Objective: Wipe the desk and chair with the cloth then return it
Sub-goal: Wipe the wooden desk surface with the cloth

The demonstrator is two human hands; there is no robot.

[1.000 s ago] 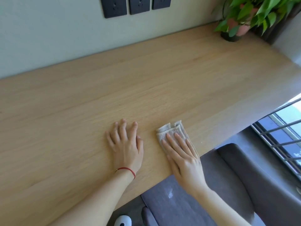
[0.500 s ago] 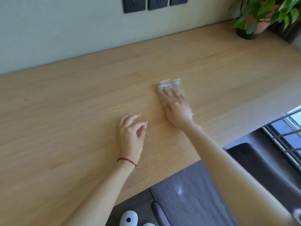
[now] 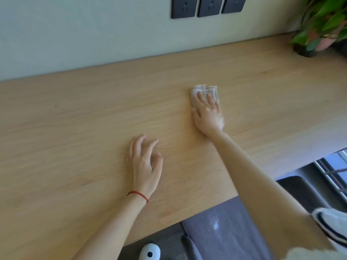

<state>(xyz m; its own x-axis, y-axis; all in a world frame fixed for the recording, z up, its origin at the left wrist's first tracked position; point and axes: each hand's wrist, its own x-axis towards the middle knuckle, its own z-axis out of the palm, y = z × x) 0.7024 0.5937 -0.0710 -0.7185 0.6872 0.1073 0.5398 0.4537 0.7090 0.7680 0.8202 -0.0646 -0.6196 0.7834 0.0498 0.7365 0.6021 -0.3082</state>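
Having slid farther across the desk (image 3: 75,128), the flat right hand (image 3: 207,114) presses the folded cloth (image 3: 204,91) down; the left hand (image 3: 145,166), loosely open, braces.

Daylight is coming in from the window (image 3: 336,166) at lower right; scene is reading bright, even, no harsh glare on the desk (image 3: 75,137). Soft shadows only: faint one is sitting under the left hand (image 3: 144,166). Right hand (image 3: 207,113) and cloth (image 3: 204,91) are smearing w/ slight motion blur. Plant (image 3: 323,25) at top right is looking soft. Wide-angle lens is bowing the desk's back edge, stretching corners. Wall is grading cooler toward left.
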